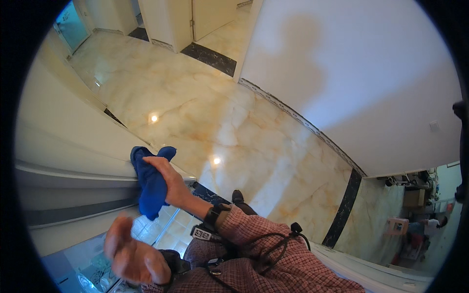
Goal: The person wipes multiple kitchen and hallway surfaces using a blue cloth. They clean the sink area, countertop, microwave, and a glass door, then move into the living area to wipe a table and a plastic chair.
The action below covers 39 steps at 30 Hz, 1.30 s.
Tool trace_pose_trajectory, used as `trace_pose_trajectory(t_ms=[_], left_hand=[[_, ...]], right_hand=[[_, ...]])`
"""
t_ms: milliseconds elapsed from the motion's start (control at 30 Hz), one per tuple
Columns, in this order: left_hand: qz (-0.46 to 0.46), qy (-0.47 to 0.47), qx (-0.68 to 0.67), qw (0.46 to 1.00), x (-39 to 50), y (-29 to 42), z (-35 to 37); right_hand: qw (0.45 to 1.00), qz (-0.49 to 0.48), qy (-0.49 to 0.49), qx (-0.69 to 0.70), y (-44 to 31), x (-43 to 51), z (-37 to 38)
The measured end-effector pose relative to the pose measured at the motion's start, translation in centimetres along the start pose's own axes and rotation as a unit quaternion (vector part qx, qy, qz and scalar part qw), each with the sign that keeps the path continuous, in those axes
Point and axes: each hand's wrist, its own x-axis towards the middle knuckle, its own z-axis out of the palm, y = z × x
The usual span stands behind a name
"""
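A blue cloth (152,186) is held in my right hand (170,179), pressed against the edge of the white door frame (124,175) on the left. The thumb side and the back of this hand show, while its fingertips are mostly hidden by the cloth. Below and to the left, my left hand (135,252) is raised with nothing in it, its fingers spread and slightly blurred. Both wrists carry dark straps.
Glossy marble-patterned floor (190,121) runs past a white wall (351,73). Dark stone thresholds (210,58) mark doorways. A seated person (430,225) is far off at the right, near a pink stool (396,226). Black cables cross my sleeve.
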Motion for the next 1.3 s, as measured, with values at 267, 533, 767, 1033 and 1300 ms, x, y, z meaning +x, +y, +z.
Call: trace_pose_trajectory(t_ms=[267,533,767,1033,1300], left_hand=[[-0.150,-0.040,-0.002,0.988,-2.6,-2.9,2.2],[-0.275,-0.150,0.134,0.940,-6.4,-8.9,4.3],[-0.316,-0.161,0.150,0.923,-6.6,-11.2,5.7],[-0.342,-0.211,0.214,0.890,-8.0,-12.6,6.0],[-0.388,-0.324,0.204,0.839,-10.4,-15.6,8.1]], right_hand=[[0.983,0.183,-0.006,0.022,11.7,-4.8,-0.3],[0.925,0.380,0.018,0.001,19.3,-10.4,1.3],[0.954,0.297,0.003,0.034,15.2,-8.5,0.6],[0.942,0.329,-0.032,0.050,16.0,-9.1,-0.4],[0.906,0.337,-0.077,0.242,16.1,-9.4,-1.6]])
